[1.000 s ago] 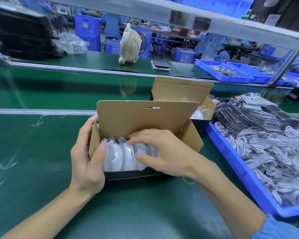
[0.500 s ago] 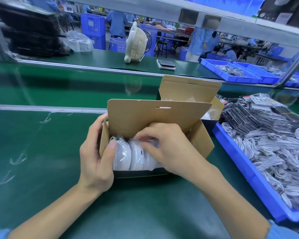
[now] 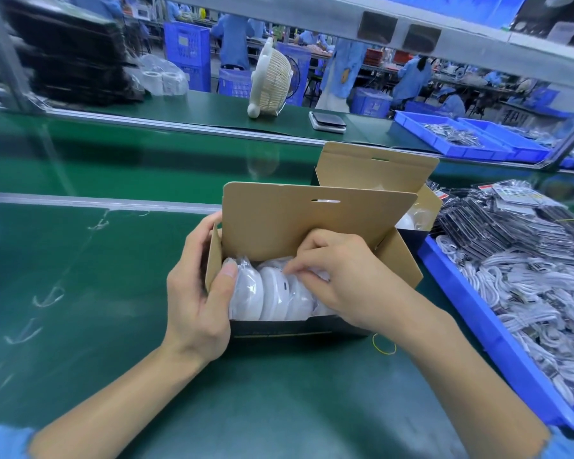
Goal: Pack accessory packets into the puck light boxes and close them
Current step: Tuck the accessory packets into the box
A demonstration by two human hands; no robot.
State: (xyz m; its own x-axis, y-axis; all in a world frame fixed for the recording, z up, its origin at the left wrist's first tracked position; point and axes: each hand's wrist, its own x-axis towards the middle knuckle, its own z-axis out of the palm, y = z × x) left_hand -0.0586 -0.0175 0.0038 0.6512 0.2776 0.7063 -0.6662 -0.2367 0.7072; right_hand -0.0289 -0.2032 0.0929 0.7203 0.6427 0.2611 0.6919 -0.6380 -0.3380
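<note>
An open puck light box (image 3: 312, 223), brown inside and black outside, stands on the green mat with its lid upright. White puck lights in clear bags (image 3: 272, 293) stand on edge inside it. My left hand (image 3: 199, 293) grips the box's left end flap, thumb inside against the first bagged light. My right hand (image 3: 342, 276) reaches into the box with curled fingers and pinches the plastic of the bagged lights. A second open box (image 3: 378, 167) stands just behind. Accessory packets (image 3: 527, 279), white cables in bags, fill the blue tray on the right.
The blue tray's wall (image 3: 471, 313) runs along the right side, with black packets (image 3: 497, 223) at its far end. A yellow rubber band (image 3: 383, 344) lies by the box. Across the conveyor stand a white fan (image 3: 272, 81), a scale (image 3: 327, 120) and more blue trays (image 3: 444, 134).
My right hand has shifted from lying over the bagged lights to pinching them with curled fingers deeper in the box. My left hand keeps its hold on the box's left end.
</note>
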